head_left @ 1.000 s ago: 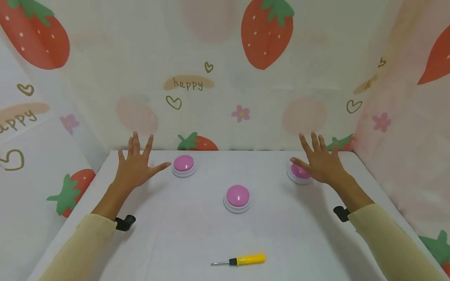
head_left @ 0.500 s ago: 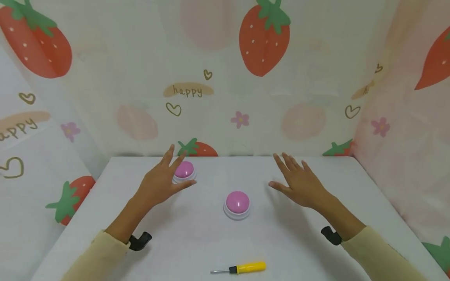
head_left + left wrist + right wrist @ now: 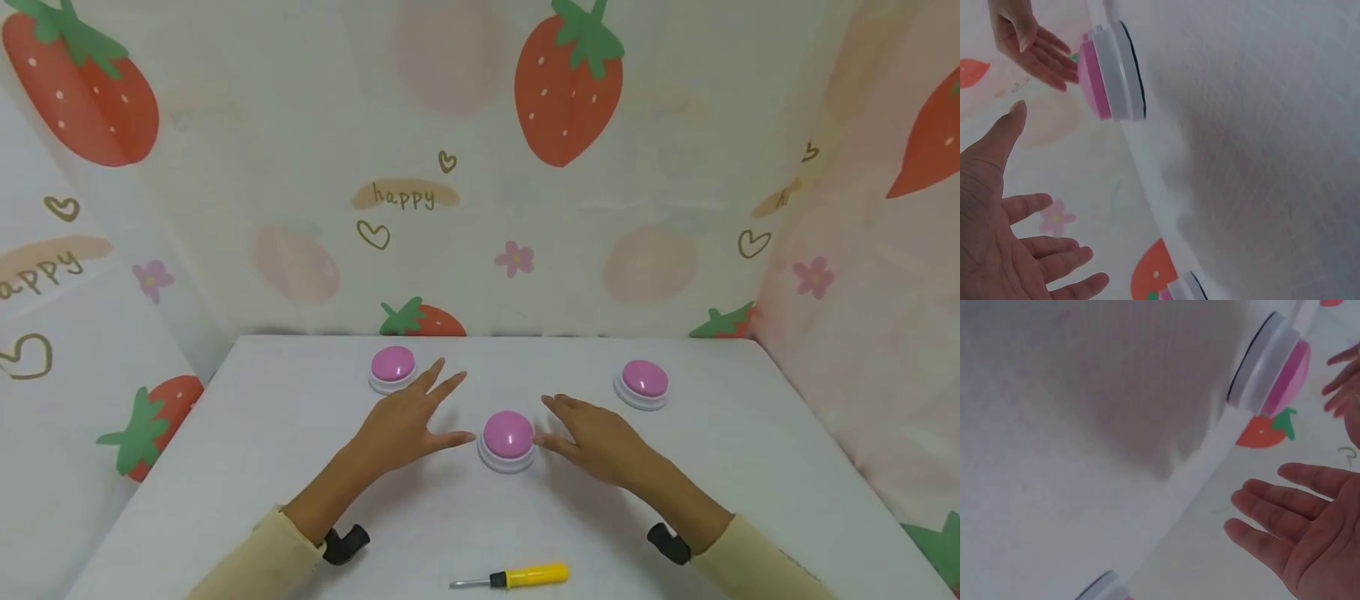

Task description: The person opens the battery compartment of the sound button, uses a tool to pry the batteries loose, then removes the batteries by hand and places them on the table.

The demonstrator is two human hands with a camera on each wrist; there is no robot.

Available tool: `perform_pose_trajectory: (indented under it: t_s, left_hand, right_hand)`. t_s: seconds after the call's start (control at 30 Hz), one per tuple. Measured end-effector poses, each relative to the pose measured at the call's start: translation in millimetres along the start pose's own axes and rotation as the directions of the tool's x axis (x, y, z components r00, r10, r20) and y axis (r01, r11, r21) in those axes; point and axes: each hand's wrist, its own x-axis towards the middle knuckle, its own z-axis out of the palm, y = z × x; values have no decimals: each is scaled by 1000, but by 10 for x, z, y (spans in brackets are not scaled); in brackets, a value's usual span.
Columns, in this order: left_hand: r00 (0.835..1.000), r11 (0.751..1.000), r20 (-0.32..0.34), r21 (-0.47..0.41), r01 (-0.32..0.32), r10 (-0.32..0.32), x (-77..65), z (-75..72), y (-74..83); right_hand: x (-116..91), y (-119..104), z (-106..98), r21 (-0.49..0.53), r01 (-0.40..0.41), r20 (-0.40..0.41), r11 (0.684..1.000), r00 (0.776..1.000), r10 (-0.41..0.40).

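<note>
A pink push button (image 3: 507,435) on a round white base stands in the middle of the white table, between both hands. To its left, my left hand (image 3: 397,429) hovers with fingers extended and thumb toward the button. On the other side my right hand (image 3: 600,442) holds its fingers fairly straight, the thumb tip overlapping the button's edge in the head view. In the left wrist view that button (image 3: 1100,78) is apart from the left hand (image 3: 1016,231). The right wrist view shows the right hand (image 3: 1310,519) below the button (image 3: 1272,369), holding nothing.
Two similar pink buttons stand farther back, one at the left (image 3: 392,367) and one at the right (image 3: 642,383). A screwdriver (image 3: 517,576) with a yellow handle lies near the front. Strawberry-printed cloth (image 3: 480,283) rises behind the table.
Both hands have moved inward and nearer, from the back buttons to either side of the middle one. The back right button is now uncovered. Buttons and screwdriver stay in place.
</note>
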Motion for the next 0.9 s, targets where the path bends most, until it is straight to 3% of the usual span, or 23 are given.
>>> perform_pose_trajectory:
  t_s: [0.33, 0.73, 0.9]
  left_hand:
    - [989, 995, 145, -100, -6, 20, 70, 233, 110]
    - [976, 969, 188, -237, -67, 113, 276, 419, 80]
    - [969, 959, 212, -277, -62, 124, 308, 439, 112]
  right_hand:
    - [74, -107, 202, 102, -37, 74, 994, 997, 30]
    - [200, -184, 234, 155, -50, 73, 987, 997, 39]
    - [240, -194, 242, 164, -34, 65, 986, 998, 24]
